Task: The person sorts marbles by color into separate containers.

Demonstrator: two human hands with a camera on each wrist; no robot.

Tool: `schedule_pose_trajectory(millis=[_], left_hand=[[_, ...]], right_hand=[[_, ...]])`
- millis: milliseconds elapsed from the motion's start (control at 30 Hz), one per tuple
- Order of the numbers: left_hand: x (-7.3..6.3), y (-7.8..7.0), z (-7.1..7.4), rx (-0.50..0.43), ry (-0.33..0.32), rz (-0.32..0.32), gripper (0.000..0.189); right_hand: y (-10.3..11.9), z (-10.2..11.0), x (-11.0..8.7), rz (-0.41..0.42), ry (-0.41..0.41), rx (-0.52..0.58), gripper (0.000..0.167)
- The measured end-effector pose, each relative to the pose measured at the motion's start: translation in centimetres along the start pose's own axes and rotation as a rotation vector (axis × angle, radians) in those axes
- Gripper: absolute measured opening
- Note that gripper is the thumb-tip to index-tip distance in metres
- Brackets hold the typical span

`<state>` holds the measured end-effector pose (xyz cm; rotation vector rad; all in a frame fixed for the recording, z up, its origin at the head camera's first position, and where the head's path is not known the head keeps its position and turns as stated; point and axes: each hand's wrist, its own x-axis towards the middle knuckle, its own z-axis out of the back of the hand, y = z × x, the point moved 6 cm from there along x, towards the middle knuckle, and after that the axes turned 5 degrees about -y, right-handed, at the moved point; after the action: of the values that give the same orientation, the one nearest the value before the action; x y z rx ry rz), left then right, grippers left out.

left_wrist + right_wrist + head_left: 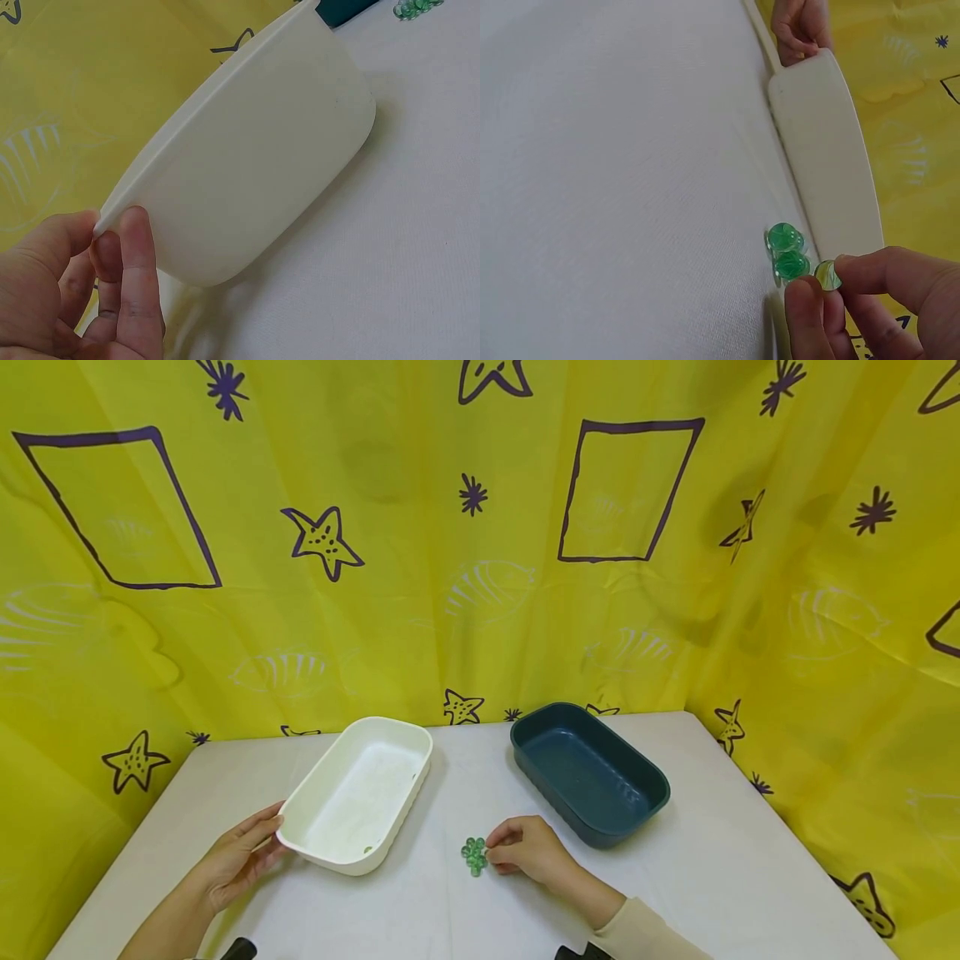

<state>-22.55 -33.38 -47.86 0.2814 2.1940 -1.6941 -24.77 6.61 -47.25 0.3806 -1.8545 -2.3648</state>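
My left hand (pixel 238 860) pinches the rim of a white plastic tub (pixel 348 793) at its near left corner, thumb on top and fingers beneath the edge. In the left wrist view the tub (pixel 247 150) appears from its outer side. Between the thumb and fingertips of my right hand (pixel 536 856) is a single glass marble (pixel 827 275), clear with green and yellow streaks. Right beside it, a small cluster of green glass marbles (pixel 473 857) lies on the table. The white tub shows no marbles inside, only a few small marks on its floor and wall.
A dark teal tub (pixel 588 777) stands at the back right, beyond my right hand. White cloth covers the table (pixel 420 910). A yellow curtain (pixel 405 635) with star and fish drawings hangs behind and along both sides.
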Motion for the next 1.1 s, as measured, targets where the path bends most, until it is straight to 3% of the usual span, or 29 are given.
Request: schedule_pose_trajectory(millis=[367,667,1100], left_hand=[[0.1,0.0,0.1,0.015,0.003,-0.025,0.034],[0.2,0.0,0.1,0.002,0.007,-0.007,0.034],[0.1,-0.1,0.1,0.008,0.004,-0.020,0.035]], right_hand=[[0.2,-0.4,0.1,-0.032,0.016,0.001,0.017],[0.7,-0.6,0.3,-0.062,0.022,0.038,0.018],[2.5,-1.3,0.8,-0.048,0.052,0.100,0.023]])
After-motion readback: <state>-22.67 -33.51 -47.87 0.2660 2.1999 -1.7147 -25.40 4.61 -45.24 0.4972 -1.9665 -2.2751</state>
